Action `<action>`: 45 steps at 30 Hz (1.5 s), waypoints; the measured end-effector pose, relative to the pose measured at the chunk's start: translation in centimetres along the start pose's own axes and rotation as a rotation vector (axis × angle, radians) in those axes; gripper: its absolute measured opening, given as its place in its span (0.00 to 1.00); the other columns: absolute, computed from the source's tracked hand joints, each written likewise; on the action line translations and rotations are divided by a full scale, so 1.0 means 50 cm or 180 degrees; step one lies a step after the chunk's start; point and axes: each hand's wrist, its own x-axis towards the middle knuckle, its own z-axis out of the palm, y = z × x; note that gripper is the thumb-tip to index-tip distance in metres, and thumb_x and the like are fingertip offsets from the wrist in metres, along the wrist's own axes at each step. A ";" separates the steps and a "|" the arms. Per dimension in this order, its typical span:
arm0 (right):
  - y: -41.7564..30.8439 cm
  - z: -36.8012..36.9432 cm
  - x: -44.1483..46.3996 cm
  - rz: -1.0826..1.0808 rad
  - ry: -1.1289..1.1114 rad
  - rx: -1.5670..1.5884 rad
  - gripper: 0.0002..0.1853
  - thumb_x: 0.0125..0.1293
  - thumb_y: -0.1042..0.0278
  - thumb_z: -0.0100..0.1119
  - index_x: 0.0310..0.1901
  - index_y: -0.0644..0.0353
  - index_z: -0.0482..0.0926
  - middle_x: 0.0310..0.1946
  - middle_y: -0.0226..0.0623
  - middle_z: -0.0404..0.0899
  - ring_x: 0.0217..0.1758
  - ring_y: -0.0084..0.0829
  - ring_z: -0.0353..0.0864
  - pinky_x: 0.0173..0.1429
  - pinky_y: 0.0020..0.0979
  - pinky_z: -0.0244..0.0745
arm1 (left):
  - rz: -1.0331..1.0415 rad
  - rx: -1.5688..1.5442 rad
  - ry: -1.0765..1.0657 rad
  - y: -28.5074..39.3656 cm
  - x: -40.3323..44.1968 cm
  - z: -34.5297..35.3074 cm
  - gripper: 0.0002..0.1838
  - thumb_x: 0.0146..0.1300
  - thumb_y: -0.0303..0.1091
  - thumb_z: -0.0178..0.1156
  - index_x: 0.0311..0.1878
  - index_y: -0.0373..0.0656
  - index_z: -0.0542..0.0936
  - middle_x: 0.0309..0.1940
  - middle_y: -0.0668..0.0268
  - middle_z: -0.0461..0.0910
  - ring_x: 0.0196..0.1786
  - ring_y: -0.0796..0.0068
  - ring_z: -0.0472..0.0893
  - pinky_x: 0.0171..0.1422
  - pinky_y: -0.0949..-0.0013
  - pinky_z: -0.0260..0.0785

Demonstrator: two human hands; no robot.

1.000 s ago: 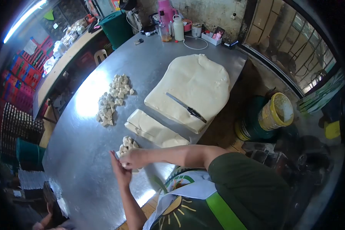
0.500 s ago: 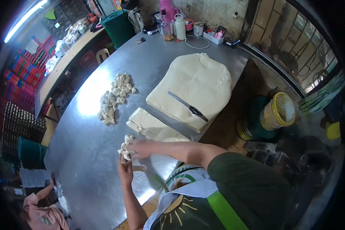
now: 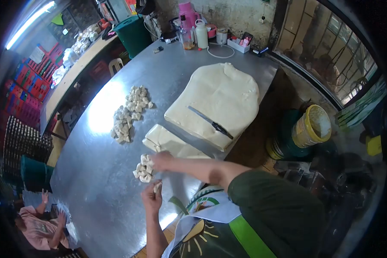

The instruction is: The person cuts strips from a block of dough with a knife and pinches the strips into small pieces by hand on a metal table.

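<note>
My left hand (image 3: 151, 197) is closed around a small strip of dough (image 3: 157, 187), low over the near side of the metal table. My right hand (image 3: 162, 161) is curled beside a small heap of cut dough pieces (image 3: 143, 170); its fingertips are mostly hidden, so what they grip does not show. Just beyond it lies a thick cut strip of dough (image 3: 176, 145), partly covered by my right forearm. A large slab of dough (image 3: 221, 94) rests farther back, with a black-handled knife (image 3: 208, 119) on top.
A larger pile of dough pieces (image 3: 131, 112) sits on the metal table (image 3: 94, 180). Bottles (image 3: 201, 34) and a white box (image 3: 238, 44) stand at the back edge. Yellow and green buckets (image 3: 311, 124) are to the right. Another person (image 3: 41, 228) is at the lower left.
My left hand has drawn back from the small heap toward me and now holds the dough strip that lay beside it. My right hand has shifted slightly right, uncovering more of the heap.
</note>
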 end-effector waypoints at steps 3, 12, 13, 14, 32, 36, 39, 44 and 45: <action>-0.021 -0.001 -0.027 -0.1204 0.0678 0.0171 0.17 0.59 0.55 0.65 0.41 0.60 0.78 0.32 0.46 0.82 0.38 0.50 0.84 0.46 0.48 0.77 | 0.0556 -0.2094 0.0555 -0.012 -0.022 -0.005 0.18 0.63 0.20 0.57 0.57 0.36 0.80 0.42 0.60 0.85 0.47 0.72 0.82 0.55 0.69 0.74; -0.152 -0.055 -0.087 -0.1916 0.0165 0.0899 0.14 0.63 0.59 0.62 0.42 0.61 0.78 0.51 0.44 0.78 0.51 0.50 0.81 0.52 0.47 0.77 | 0.0382 -0.2240 0.0740 -0.109 0.050 0.020 0.17 0.63 0.20 0.60 0.56 0.36 0.80 0.40 0.63 0.84 0.45 0.77 0.81 0.50 0.70 0.74; -0.145 -0.056 -0.082 -0.1918 0.0174 0.0898 0.14 0.63 0.59 0.62 0.42 0.61 0.78 0.51 0.44 0.78 0.51 0.50 0.81 0.52 0.47 0.77 | 0.0255 -0.2117 0.0868 -0.122 0.059 0.049 0.17 0.64 0.21 0.60 0.57 0.36 0.80 0.41 0.63 0.84 0.45 0.76 0.81 0.50 0.70 0.74; -0.129 -0.049 -0.073 -0.1699 0.0050 0.0488 0.14 0.63 0.59 0.62 0.42 0.61 0.78 0.51 0.44 0.78 0.53 0.49 0.80 0.53 0.47 0.76 | 0.0115 -0.1991 0.0999 -0.114 0.055 0.057 0.18 0.64 0.21 0.60 0.58 0.35 0.79 0.41 0.62 0.84 0.45 0.76 0.81 0.51 0.71 0.74; -0.121 -0.022 -0.080 -0.1376 0.0441 0.0960 0.18 0.62 0.54 0.63 0.45 0.60 0.78 0.42 0.50 0.79 0.49 0.48 0.82 0.53 0.42 0.76 | 0.0215 -0.1607 0.0612 -0.040 0.037 0.010 0.15 0.67 0.25 0.60 0.56 0.37 0.79 0.32 0.68 0.82 0.38 0.79 0.78 0.47 0.73 0.71; -0.073 -0.084 -0.062 -0.0455 -0.0176 0.0116 0.18 0.62 0.54 0.63 0.45 0.60 0.78 0.41 0.49 0.79 0.48 0.49 0.81 0.53 0.43 0.76 | 0.0342 -0.1240 0.0524 -0.009 0.034 0.021 0.15 0.66 0.22 0.58 0.56 0.38 0.80 0.34 0.65 0.83 0.39 0.77 0.79 0.48 0.72 0.72; -0.040 -0.073 -0.076 -0.1080 0.0488 -0.0235 0.20 0.61 0.53 0.65 0.46 0.59 0.77 0.40 0.49 0.79 0.48 0.50 0.81 0.52 0.43 0.76 | 0.0835 -0.2338 0.0722 -0.002 0.000 0.005 0.15 0.65 0.21 0.57 0.55 0.38 0.81 0.35 0.63 0.84 0.40 0.75 0.80 0.49 0.71 0.72; -0.101 -0.069 -0.082 -0.1850 0.0510 0.0173 0.24 0.59 0.51 0.67 0.51 0.57 0.76 0.39 0.48 0.79 0.49 0.50 0.81 0.52 0.44 0.76 | 0.1018 -0.1522 0.1565 -0.004 0.048 -0.032 0.13 0.63 0.23 0.61 0.51 0.37 0.82 0.37 0.60 0.85 0.41 0.72 0.81 0.51 0.69 0.73; -0.107 -0.061 -0.084 -0.1804 0.0367 0.0511 0.22 0.59 0.50 0.66 0.49 0.56 0.78 0.39 0.46 0.80 0.48 0.50 0.81 0.52 0.43 0.76 | 0.1099 -0.1770 0.1469 -0.016 0.053 -0.033 0.13 0.63 0.24 0.62 0.50 0.36 0.82 0.37 0.60 0.85 0.41 0.71 0.82 0.51 0.69 0.73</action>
